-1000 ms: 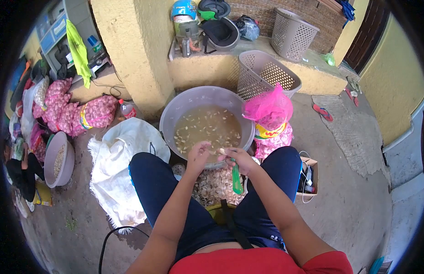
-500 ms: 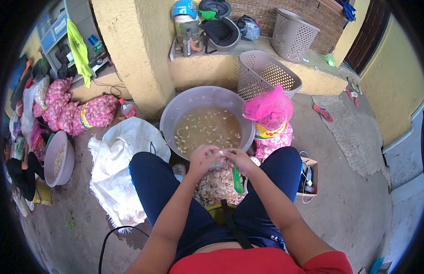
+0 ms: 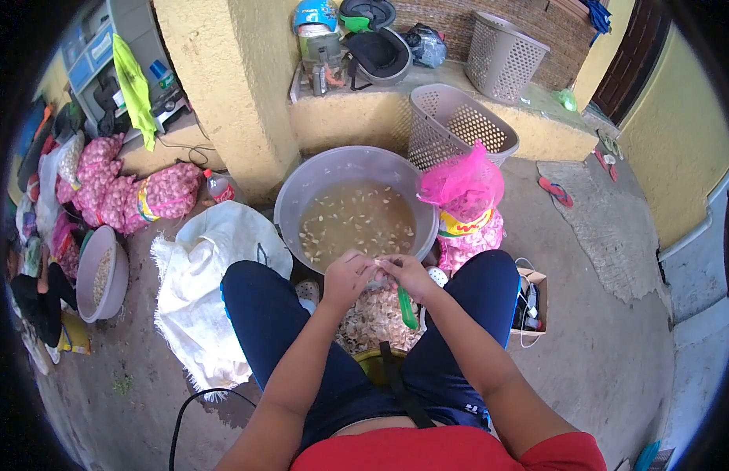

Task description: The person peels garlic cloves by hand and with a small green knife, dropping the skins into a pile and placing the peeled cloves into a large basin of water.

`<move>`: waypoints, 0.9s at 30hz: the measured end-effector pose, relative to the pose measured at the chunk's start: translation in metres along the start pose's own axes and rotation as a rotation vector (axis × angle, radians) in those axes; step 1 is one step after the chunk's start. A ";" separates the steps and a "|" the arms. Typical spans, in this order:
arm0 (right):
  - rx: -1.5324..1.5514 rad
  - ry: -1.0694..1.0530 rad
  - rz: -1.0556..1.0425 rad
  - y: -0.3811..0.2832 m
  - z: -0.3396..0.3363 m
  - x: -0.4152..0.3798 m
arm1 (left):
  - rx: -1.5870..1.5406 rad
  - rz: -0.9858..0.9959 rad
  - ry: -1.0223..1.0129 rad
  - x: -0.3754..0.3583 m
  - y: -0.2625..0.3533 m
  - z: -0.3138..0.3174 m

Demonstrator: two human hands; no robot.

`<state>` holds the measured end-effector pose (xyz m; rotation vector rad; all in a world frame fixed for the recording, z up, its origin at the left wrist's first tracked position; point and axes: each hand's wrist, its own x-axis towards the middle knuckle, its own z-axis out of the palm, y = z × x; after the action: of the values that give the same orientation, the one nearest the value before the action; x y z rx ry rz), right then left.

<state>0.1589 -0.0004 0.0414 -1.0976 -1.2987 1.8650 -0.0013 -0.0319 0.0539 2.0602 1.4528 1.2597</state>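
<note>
My left hand (image 3: 348,281) and my right hand (image 3: 410,276) meet fingertip to fingertip above my lap, at the near rim of a grey basin (image 3: 290,184). A knife with a green handle (image 3: 407,308) is gripped in my right hand, its handle slanting down; the blade is hidden. The fingers of my left hand are pinched round what looks like a garlic clove, mostly covered by both hands. Cloudy water with several peeled garlic cloves (image 3: 356,224) fills the basin. Below my hands, between my legs, lies a heap of garlic and papery skins (image 3: 374,320).
Left of my knee lies a white woven sack (image 3: 211,290). A pink mesh bag of garlic (image 3: 465,212) leans beside the basin, before a grey basket (image 3: 447,125). A small box (image 3: 535,306) stands by my right knee. At far left, a person sits near another basin (image 3: 105,275).
My hands have shifted only slightly, staying together. The pale clove seen between my fingertips before is now mostly covered. The knife remains in my right hand.
</note>
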 end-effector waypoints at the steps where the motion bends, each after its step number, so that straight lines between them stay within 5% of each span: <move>1: -0.027 0.003 -0.014 0.000 0.000 0.000 | 0.006 0.013 -0.001 0.000 0.000 0.000; 15: -0.035 0.113 -0.039 0.011 0.009 0.003 | -0.074 -0.153 0.078 -0.003 -0.009 0.017; 27: -0.221 0.098 -0.049 0.008 0.004 0.001 | 0.074 0.129 -0.011 -0.002 -0.011 0.011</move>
<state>0.1543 -0.0037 0.0340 -1.2415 -1.4863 1.6395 0.0013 -0.0262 0.0393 2.2372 1.4013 1.2578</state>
